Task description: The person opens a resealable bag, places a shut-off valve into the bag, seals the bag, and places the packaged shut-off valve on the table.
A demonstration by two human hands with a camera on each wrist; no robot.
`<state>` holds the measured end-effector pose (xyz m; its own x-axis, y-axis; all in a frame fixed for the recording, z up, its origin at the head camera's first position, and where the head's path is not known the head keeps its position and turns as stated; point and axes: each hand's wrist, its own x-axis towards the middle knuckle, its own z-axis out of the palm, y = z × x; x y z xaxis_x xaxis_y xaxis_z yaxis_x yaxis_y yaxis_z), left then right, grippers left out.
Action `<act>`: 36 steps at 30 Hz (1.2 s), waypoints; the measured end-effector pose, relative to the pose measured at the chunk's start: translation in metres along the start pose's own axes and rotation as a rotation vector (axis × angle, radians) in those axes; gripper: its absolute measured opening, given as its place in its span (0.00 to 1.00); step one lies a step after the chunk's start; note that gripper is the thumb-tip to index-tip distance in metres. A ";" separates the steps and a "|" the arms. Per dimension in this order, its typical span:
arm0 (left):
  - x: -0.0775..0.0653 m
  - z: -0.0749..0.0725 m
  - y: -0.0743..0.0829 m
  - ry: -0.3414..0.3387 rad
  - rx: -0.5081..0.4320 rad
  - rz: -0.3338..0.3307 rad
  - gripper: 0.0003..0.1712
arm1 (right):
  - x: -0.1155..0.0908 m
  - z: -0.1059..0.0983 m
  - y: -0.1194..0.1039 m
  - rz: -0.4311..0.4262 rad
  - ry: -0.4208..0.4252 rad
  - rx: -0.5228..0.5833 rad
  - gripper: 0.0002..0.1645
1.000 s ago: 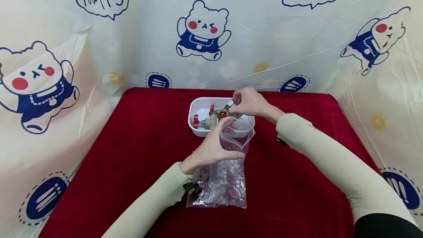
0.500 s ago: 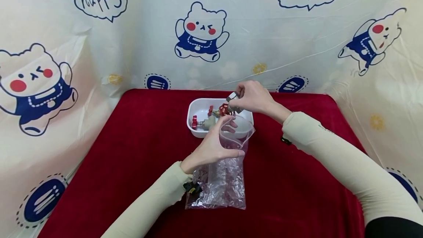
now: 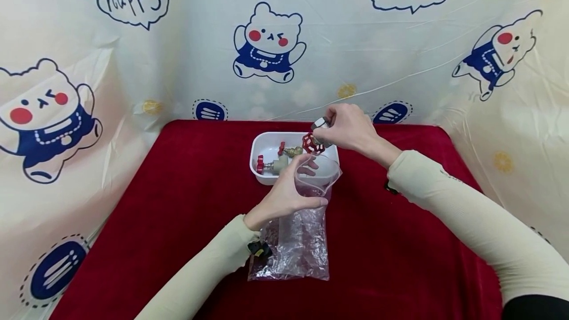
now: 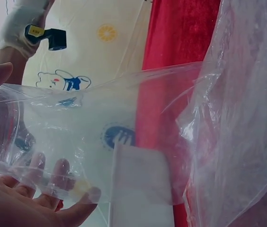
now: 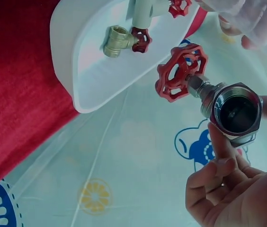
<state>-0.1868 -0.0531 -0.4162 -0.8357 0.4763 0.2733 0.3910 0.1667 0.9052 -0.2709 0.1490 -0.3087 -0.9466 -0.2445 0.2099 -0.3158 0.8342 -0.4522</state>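
In the head view my right hand (image 3: 351, 127) pinches a steel gate valve (image 5: 237, 111) by its body, above the back right of a white tray (image 3: 266, 180). The valve's red handwheel (image 5: 183, 71) points toward the tray, and its hex-ended threaded opening faces the right wrist camera. My left hand (image 3: 284, 199) holds a clear plastic bag (image 3: 302, 246) at its mouth, thumb and fingers spread apart so the mouth gapes. The bag's lower part lies crinkled over the red cloth. Inside the tray are a small brass valve (image 3: 293, 151) and a grey-green valve (image 3: 279, 164), each with a red handle.
Red velvet cloth (image 3: 178, 211) covers the table. A pale printed curtain (image 3: 195, 53) with bear drawings encloses the back and both sides. The left hand and bag mouth overlap the tray's front right part in the head view.
My right hand has lifted the steel valve up from the other valves and moved it slightly right and back. The left hand and bag have stayed nearly in place.
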 end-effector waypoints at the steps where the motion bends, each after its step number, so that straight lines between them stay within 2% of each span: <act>1: 0.000 0.000 0.000 0.001 -0.005 -0.001 0.57 | -0.001 -0.001 -0.001 0.000 0.007 -0.004 0.17; 14: 0.001 0.004 -0.001 0.012 -0.026 -0.022 0.57 | -0.009 -0.025 -0.012 0.018 0.045 0.003 0.18; 30: 0.003 0.006 0.001 0.030 -0.008 -0.042 0.58 | -0.022 -0.053 -0.025 -0.035 0.089 0.006 0.17; 36: 0.004 0.007 0.001 0.043 -0.005 -0.046 0.58 | -0.033 -0.062 -0.032 -0.024 0.095 0.028 0.17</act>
<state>-0.1866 -0.0453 -0.4161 -0.8687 0.4305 0.2449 0.3497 0.1829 0.9188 -0.2257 0.1611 -0.2475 -0.9289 -0.2152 0.3012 -0.3410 0.8143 -0.4698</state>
